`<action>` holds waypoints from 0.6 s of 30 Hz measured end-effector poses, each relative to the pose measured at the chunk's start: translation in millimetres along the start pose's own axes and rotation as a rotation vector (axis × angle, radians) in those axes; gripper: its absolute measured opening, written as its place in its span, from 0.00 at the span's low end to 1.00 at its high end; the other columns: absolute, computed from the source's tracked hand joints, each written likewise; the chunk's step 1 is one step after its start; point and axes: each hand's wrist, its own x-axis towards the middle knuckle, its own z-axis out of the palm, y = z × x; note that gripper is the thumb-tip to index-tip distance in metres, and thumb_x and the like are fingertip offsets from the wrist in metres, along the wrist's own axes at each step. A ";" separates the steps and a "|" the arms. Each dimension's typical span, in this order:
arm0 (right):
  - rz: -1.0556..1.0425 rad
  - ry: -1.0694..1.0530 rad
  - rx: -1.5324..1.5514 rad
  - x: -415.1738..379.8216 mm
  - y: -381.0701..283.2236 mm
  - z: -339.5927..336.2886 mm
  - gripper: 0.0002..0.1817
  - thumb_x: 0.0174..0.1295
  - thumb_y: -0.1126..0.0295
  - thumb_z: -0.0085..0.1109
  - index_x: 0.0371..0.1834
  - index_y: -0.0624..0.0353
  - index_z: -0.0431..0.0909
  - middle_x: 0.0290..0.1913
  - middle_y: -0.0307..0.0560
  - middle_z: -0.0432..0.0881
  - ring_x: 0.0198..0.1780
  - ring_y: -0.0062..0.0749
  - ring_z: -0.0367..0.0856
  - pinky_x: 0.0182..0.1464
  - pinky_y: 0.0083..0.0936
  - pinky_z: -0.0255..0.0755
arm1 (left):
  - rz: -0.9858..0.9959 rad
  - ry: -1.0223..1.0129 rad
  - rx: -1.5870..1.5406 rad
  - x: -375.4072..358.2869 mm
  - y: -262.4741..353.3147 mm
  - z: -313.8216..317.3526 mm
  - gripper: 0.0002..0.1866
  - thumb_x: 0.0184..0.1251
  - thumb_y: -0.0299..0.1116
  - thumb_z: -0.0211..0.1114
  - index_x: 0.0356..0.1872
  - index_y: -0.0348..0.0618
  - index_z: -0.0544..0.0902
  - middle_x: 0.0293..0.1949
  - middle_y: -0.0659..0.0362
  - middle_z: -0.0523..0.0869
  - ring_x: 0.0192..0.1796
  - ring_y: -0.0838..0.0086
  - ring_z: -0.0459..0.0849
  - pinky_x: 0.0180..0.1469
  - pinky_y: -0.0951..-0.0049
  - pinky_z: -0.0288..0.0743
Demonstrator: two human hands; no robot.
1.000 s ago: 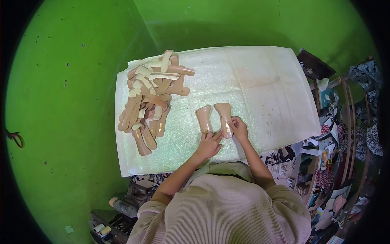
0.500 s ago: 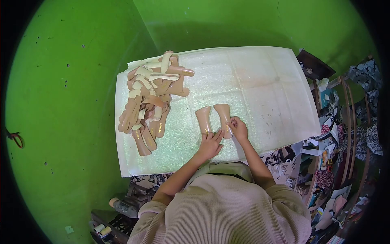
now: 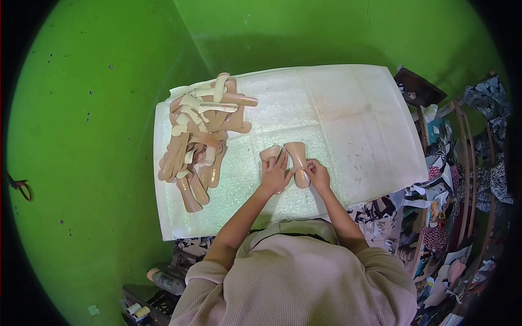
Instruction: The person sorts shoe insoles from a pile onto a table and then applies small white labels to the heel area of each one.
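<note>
Left hand (image 3: 274, 173) lies spread over the left insole (image 3: 269, 152); right hand (image 3: 317, 175), fingers bent, touches the right insole's (image 3: 296, 155) edge, grip unclear, both insoles on the bench (image 3: 353, 136). Aligning these 2 seems the step in hand, the next move calling for light pressure. Gold lettering (image 3: 213, 175) by the pile (image 3: 205, 138) appears to read "THE LADY'S".

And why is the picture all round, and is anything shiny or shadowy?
In the head view, black corners and the bowed far edge of the white sheet suggest a very wide lens; also in the head view, pale glitter on that sheet, shine on the tan piece by the right fingers, and soft shadow on the green wall behind.
</note>
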 end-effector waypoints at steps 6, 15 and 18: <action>-0.005 -0.003 0.035 -0.2 1.1 -0.2 0.14 0.51 0.63 0.64 0.37 0.57 0.76 0.24 0.43 0.78 0.24 0.28 0.77 0.28 0.24 0.70 | 0.012 -0.038 0.034 1.6 0.3 2.7 0.34 0.65 0.54 0.41 0.65 0.38 0.58 0.69 0.59 0.54 0.52 0.60 0.64 0.55 0.58 0.52; -0.025 -0.050 0.375 4.5 15.5 4.4 0.09 0.51 0.73 0.64 0.34 0.63 0.76 0.22 0.38 0.75 0.24 0.16 0.70 0.29 0.15 0.67 | -0.018 -0.068 0.043 3.1 4.0 -0.2 0.34 0.66 0.53 0.40 0.66 0.39 0.57 0.69 0.61 0.54 0.53 0.61 0.64 0.56 0.56 0.51; -0.025 -0.065 0.396 6.2 17.9 4.6 0.09 0.51 0.73 0.64 0.34 0.63 0.76 0.22 0.38 0.74 0.24 0.15 0.70 0.28 0.15 0.66 | -0.020 -0.062 0.037 2.8 4.1 0.9 0.33 0.66 0.53 0.41 0.66 0.40 0.57 0.69 0.61 0.54 0.53 0.60 0.64 0.56 0.55 0.51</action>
